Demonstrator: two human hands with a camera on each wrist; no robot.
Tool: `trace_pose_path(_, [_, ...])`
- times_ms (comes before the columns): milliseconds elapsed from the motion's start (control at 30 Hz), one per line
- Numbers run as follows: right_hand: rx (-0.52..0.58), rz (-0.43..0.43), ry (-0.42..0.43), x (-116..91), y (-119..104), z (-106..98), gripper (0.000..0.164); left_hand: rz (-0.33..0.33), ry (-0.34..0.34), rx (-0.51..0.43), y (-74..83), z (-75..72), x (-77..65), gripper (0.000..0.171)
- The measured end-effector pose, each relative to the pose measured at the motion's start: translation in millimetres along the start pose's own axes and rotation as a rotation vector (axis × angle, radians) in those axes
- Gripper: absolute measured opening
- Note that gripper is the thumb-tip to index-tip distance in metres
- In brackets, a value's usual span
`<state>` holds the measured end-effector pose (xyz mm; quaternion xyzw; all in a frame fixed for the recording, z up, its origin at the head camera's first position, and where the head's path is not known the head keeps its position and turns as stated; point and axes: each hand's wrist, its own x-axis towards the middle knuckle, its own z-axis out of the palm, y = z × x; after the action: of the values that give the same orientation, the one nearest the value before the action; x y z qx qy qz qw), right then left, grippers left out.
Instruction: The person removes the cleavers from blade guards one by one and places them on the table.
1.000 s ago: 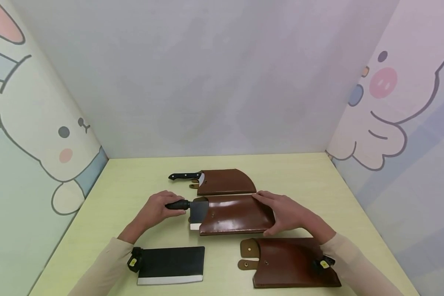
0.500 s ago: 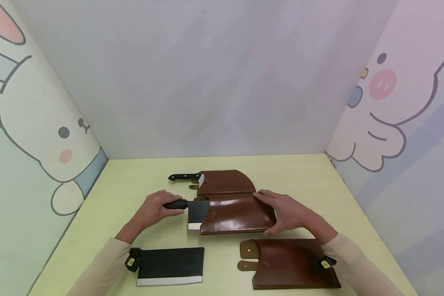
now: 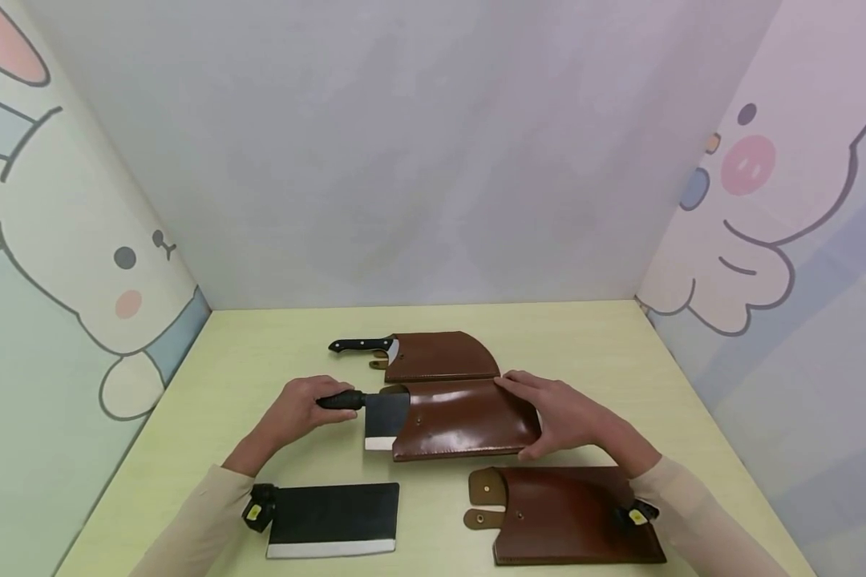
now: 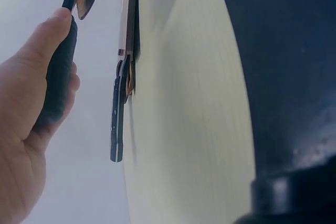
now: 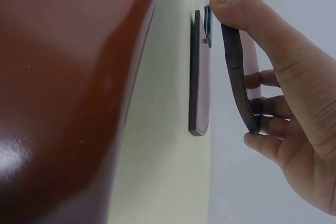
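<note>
A cleaver (image 3: pixel 386 417) is partly inside a brown leather sheath (image 3: pixel 469 417), the heel end of its dark blade showing at the sheath's left mouth. My left hand (image 3: pixel 305 410) grips the black handle (image 4: pixel 62 77), thumb along it in the left wrist view. With its fingers and thumb spread over the edges, my right hand (image 3: pixel 559 413) holds the sheath's right end; the right wrist view shows the sheath's dark edge (image 5: pixel 234 61) between thumb and fingers. Sheath and cleaver appear raised off the table. The blade's tip is hidden in the leather.
Behind lies a sheathed knife with a black riveted handle (image 3: pixel 361 344) in a rounded brown sheath (image 3: pixel 440 357). In front lie another dark blade (image 3: pixel 335 519), under my left wrist, and a brown sheath with open straps (image 3: pixel 563 513), under my right wrist. The yellowish table (image 3: pixel 260 336) meets walls.
My left hand has shifted slightly left with the cleaver, and a little more of the blade shows outside the sheath. The sheath and my right hand have moved slightly right.
</note>
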<state>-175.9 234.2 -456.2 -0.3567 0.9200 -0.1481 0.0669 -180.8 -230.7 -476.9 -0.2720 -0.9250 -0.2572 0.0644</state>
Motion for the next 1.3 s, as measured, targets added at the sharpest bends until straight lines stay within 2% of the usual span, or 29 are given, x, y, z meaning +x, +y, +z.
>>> trace_pose_path(600, [0.014, -0.009, 0.014, -5, 2, -2, 0.116, 0.004, 0.015, -0.02, -5.2, -7.2, -3.7, 0.037])
trace_pose_path(1000, [0.039, 0.024, 0.017, -11, 6, -4, 0.117, 0.036, 0.031, -0.033, -10.5, -13.2, -7.1, 0.036])
trace_pose_path(1300, [0.041, 0.054, 0.024, -14, 8, -5, 0.118, 0.015, 0.03, -0.026, -14.0, -17.2, -9.3, 0.037])
